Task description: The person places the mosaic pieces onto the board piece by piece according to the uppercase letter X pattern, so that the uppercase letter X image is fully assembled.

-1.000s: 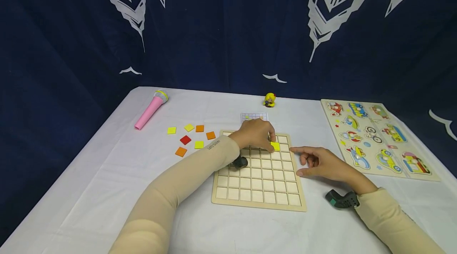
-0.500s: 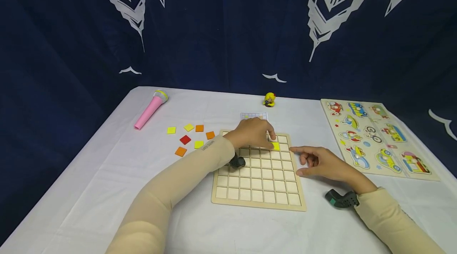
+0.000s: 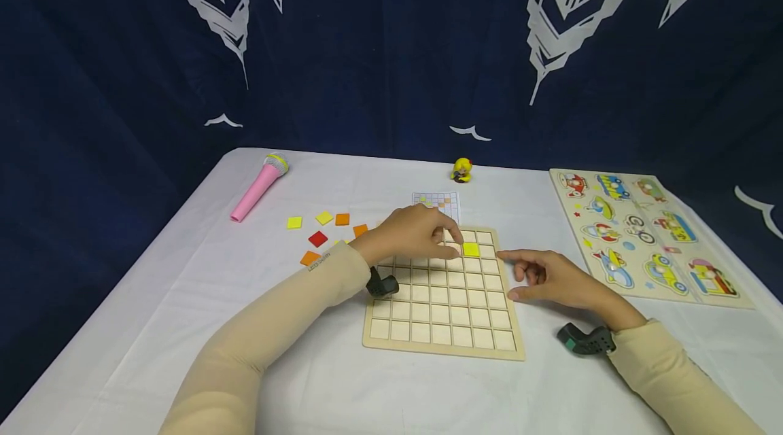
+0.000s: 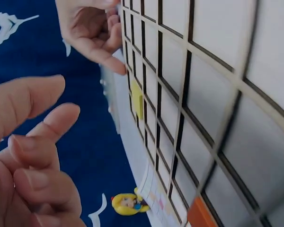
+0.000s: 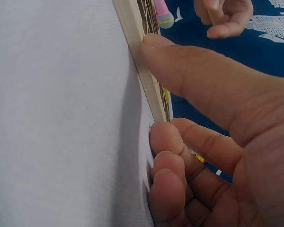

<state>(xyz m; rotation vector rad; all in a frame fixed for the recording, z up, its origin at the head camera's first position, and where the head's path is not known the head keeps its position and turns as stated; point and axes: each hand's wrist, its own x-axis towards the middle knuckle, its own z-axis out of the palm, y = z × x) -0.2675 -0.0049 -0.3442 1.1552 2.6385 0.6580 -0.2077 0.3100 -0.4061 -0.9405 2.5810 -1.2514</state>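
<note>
A wooden grid board (image 3: 445, 351) lies on the white table, and a flat yellow square tile (image 3: 471, 249) sits in a cell near its far right corner. My left hand (image 3: 408, 234) is over the board's far part, just left of that tile, thumb and index finger apart with nothing between them. At the board's right edge is my right hand (image 3: 553, 279); its index fingertip and thumb touch the edge, the other fingers loosely bent. The left wrist view shows an orange tile (image 4: 202, 213) on the grid, which the left hand hides in the head view.
Loose yellow, orange and red tiles (image 3: 317, 239) lie left of the board. Behind it is a printed grid card (image 3: 449, 200), with a small yellow-haired figurine (image 3: 461, 170) farther back. A pink toy microphone (image 3: 257, 190) lies at the left, a vehicle picture puzzle (image 3: 630, 251) at the right.
My left hand has let go of the yellow tile and moved left, so the tile and more of the card show. My right hand has stayed at the board's edge.
</note>
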